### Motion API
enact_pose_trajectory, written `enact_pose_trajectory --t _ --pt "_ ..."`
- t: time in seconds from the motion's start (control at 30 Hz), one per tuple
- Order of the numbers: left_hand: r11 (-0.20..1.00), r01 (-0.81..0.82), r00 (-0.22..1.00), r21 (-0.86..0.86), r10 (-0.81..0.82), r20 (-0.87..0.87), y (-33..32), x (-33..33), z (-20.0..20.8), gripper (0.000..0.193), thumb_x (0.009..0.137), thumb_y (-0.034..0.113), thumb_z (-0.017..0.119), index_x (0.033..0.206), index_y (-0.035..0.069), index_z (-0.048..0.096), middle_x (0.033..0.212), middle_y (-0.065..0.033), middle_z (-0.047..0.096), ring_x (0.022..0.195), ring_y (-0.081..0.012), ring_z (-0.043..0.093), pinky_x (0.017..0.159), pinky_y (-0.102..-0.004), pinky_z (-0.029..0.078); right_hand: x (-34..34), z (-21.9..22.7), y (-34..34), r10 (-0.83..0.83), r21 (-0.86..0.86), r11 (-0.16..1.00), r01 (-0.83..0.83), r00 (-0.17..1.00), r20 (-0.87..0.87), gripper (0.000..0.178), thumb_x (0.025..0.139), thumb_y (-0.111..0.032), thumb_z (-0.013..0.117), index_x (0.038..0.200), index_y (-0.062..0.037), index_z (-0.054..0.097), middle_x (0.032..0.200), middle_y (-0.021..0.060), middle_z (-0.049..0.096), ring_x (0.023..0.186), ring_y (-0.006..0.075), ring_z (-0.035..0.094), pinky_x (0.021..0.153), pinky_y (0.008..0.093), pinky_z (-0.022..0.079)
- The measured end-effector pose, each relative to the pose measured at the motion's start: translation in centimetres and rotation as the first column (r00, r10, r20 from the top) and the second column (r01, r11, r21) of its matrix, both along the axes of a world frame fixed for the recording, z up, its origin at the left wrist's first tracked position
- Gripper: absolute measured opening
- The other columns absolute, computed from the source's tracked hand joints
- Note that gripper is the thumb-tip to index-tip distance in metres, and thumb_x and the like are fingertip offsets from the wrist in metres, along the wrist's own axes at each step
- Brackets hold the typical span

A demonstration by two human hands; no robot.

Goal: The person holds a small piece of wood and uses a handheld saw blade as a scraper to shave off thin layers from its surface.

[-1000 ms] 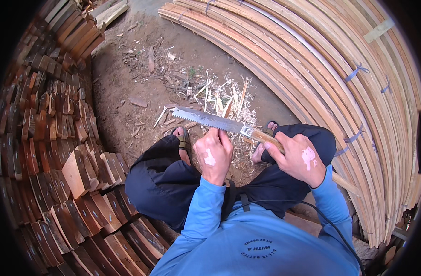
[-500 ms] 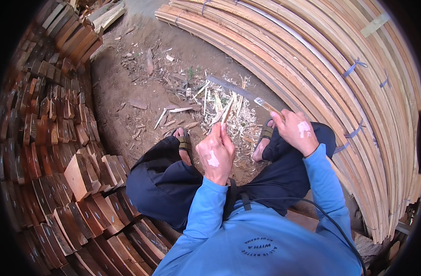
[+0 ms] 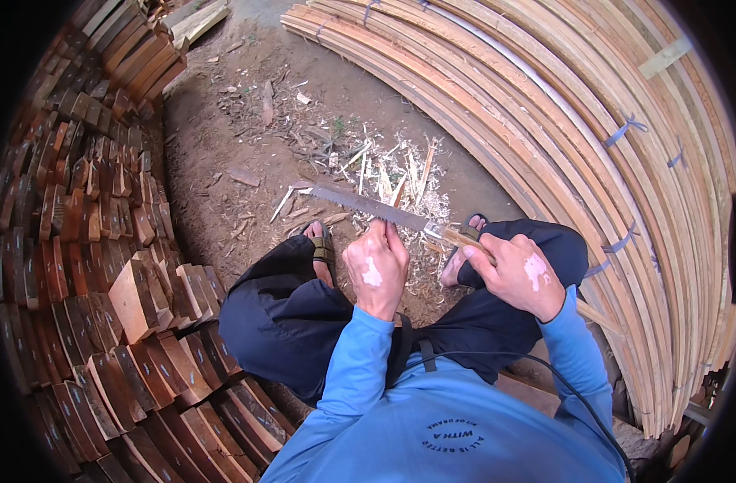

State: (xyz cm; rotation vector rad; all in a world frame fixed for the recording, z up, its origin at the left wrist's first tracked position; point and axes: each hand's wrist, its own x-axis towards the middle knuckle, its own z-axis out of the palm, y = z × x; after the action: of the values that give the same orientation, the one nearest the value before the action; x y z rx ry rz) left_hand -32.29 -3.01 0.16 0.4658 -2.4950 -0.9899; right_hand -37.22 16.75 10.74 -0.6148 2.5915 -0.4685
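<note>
My right hand (image 3: pixel 522 272) is closed round the light wooden handle (image 3: pixel 462 239) of a long saw-toothed knife (image 3: pixel 368 205). Its grey blade slants up to the left, its toothed edge toward me, and passes just above my left fingertips. My left hand (image 3: pixel 376 270) is closed, thumb against fingers, on a thin wooden stick (image 3: pixel 397 191). The stick's pale tip shows beyond the blade; its lower part is hidden by blade and hand. A pale wooden length (image 3: pixel 599 317) shows beyond my right wrist; I cannot tell whether it belongs to the handle.
Pale wood shavings (image 3: pixel 428 193) litter the dirt floor between my sandalled feet. Stacked reddish-brown wooden blocks (image 3: pixel 110 314) rise along the left. Long wooden strips (image 3: pixel 545 129), tied in bundles with blue bands, lie along the right. A black cable (image 3: pixel 561 373) crosses my shirt.
The knife has swung down and left, from beyond the stick to across it, just above my left fingers. My right hand has moved slightly down; the left has hardly moved.
</note>
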Motion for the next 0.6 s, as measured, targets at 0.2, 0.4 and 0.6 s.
enact_pose_trajectory --t 0.2,0.4,0.6 --pt "1.000 -0.014 1.000 -0.016 0.014 0.006 -0.2 -0.2 -0.6 0.019 0.093 0.006 0.063 0.075 -0.001 0.061 0.064 -0.0247 0.062 0.060 -0.0419 0.065 0.054 -0.0492 0.047 -1.2 -1.2 -0.2 0.003 -0.020 1.000 -0.004 0.999 -0.038 0.044 0.101 -0.040 0.057 0.086 -0.0003 0.069 0.069 0.0193 0.069 0.070 0.0423 0.069 0.069 0.0486 0.056" --pt "0.998 0.044 0.999 0.041 -0.042 -0.032 1.1 0.3 1.2 0.018 0.098 0.012 0.062 0.085 0.000 0.067 0.062 -0.0227 0.061 0.057 -0.0402 0.064 0.052 -0.0473 0.045 -4.4 -5.7 1.9 -0.170 -0.087 0.984 0.156 0.966 -0.194 0.050 0.102 -0.043 0.056 0.081 0.0016 0.066 0.070 0.0290 0.063 0.072 0.0483 0.065 0.070 0.0554 0.051" --pt "0.997 0.048 0.995 0.061 -0.042 -0.088 0.4 -0.1 0.9 0.016 0.099 0.012 0.063 0.090 0.001 0.070 0.061 -0.0209 0.061 0.053 -0.0367 0.063 0.049 -0.0434 0.044 -3.1 -5.5 1.6 -0.228 -0.119 0.971 0.210 0.959 -0.171 0.048 0.102 -0.039 0.057 0.080 0.0028 0.063 0.070 0.0299 0.062 0.071 0.0499 0.063 0.068 0.0550 0.050"
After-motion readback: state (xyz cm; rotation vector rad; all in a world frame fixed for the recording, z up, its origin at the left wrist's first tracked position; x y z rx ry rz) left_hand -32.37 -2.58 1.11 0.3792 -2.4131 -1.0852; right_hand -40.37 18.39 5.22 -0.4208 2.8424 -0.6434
